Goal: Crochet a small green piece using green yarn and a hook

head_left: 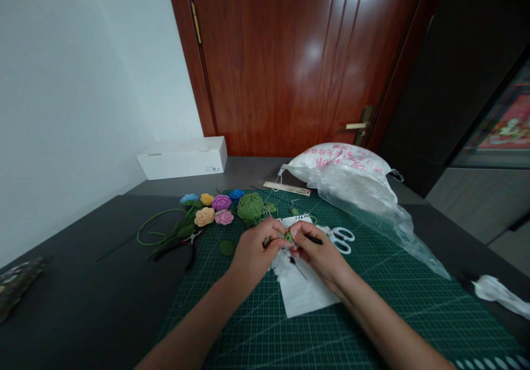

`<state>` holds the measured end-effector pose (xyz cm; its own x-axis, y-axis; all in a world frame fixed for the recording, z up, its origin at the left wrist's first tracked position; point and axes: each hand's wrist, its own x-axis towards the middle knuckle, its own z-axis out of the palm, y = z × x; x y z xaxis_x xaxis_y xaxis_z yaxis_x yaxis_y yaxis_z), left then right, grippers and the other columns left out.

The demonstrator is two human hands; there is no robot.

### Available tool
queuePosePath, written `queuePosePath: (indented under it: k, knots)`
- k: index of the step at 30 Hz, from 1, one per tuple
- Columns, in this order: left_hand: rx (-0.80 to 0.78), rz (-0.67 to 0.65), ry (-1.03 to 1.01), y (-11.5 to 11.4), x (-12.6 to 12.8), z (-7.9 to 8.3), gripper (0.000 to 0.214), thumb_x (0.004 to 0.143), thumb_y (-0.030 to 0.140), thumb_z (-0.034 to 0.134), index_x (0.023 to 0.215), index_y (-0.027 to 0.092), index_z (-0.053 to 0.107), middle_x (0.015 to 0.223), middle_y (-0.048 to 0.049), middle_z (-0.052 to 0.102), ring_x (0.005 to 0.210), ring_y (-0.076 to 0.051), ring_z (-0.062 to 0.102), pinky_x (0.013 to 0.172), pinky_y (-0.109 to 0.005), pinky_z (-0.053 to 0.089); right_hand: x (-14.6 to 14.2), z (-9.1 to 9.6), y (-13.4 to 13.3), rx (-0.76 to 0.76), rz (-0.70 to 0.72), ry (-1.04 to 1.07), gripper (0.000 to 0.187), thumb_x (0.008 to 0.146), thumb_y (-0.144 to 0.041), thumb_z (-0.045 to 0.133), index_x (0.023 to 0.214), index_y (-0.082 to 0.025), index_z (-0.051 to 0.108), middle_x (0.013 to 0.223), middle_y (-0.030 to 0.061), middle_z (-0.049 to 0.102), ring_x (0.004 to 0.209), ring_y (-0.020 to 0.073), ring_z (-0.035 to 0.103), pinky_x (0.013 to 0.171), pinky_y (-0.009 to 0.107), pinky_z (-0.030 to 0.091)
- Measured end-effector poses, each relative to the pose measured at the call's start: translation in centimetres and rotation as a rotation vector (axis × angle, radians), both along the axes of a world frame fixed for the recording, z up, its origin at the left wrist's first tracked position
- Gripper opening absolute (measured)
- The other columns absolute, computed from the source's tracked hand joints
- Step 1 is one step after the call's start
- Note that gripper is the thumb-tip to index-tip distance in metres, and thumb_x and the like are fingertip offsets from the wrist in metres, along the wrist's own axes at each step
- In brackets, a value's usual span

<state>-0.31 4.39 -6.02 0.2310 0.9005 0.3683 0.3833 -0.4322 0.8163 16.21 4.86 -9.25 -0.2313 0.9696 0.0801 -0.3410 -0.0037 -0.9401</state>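
Even, moderate indoor light; soft glare patch on the wooden door (310, 55); wide-angle bending at edges; focus acceptably sharp throughout.

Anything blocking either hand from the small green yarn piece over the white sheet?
Nothing visible does. The left hand and right hand already pinch the small green crocheted yarn piece above the white paper sheet; the right also grips a thin dark hook.

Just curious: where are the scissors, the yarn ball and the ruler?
scissors (338, 236): head view, on the white handles.
yarn ball (250, 206): head view, its middle.
ruler (286, 188): head view, its middle.
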Motion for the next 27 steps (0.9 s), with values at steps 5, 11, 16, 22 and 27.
queuePosePath:
  k: [5, 11, 16, 22, 27]
  knots:
    - [-0.027, -0.046, -0.075, 0.4, -0.1, 0.2, 0.014, 0.074, 0.014, 0.067, 0.081, 0.019, 0.078, 0.069, 0.0001, 0.074, 0.065, -0.017, 0.065, 0.064, -0.025, 0.046, -0.1, 0.5, -0.3, -0.087, 0.063, 0.083, 0.048, 0.066, -0.057, 0.090, 0.072, -0.018, 0.063, 0.065, -0.0035, 0.055, 0.059, 0.0092, 0.049, 0.061, 0.025, 0.047]
    - [-0.062, -0.072, -0.139, 0.5, -0.1, -0.1, 0.018, 0.072, 0.014, 0.068, 0.084, 0.018, 0.081, 0.059, 0.0009, 0.070, 0.050, -0.013, 0.057, 0.053, -0.023, 0.042, -0.5, 0.7, -0.5, -0.076, 0.083, 0.131, 0.051, 0.064, -0.057, 0.092, 0.079, -0.018, 0.063, 0.064, -0.0040, 0.056, 0.056, 0.0078, 0.046, 0.057, 0.023, 0.041]
    - [-0.047, -0.049, -0.174, 0.3, 0.0, -0.3, 0.018, 0.072, 0.010, 0.067, 0.085, 0.019, 0.077, 0.063, 0.0015, 0.072, 0.057, -0.015, 0.064, 0.057, -0.023, 0.047, -0.6, 0.3, -0.4, -0.019, 0.031, 0.106, 0.047, 0.069, -0.057, 0.088, 0.083, -0.020, 0.063, 0.061, -0.0053, 0.056, 0.053, 0.0091, 0.046, 0.055, 0.024, 0.039]
    - [-0.023, 0.000, -0.171, 0.5, -0.4, 0.1, 0.021, 0.073, 0.006, 0.062, 0.082, 0.020, 0.075, 0.073, 0.0012, 0.074, 0.065, -0.014, 0.065, 0.063, -0.023, 0.047, 0.3, 0.2, 0.0, 0.089, -0.105, 0.053, 0.033, 0.078, -0.048, 0.084, 0.088, -0.022, 0.066, 0.078, -0.0006, 0.071, 0.059, 0.0109, 0.053, 0.057, 0.025, 0.042]
    - [-0.085, -0.022, -0.194, 1.1, -0.3, -1.2, 0.015, 0.076, 0.009, 0.058, 0.082, 0.019, 0.067, 0.051, 0.0069, 0.058, 0.041, -0.011, 0.049, 0.046, -0.021, 0.039, 0.8, 0.4, 0.4, 0.152, -0.116, 0.009, 0.031, 0.082, -0.048, 0.080, 0.096, -0.024, 0.068, 0.084, 0.0012, 0.072, 0.070, 0.0154, 0.065, 0.071, 0.031, 0.052]
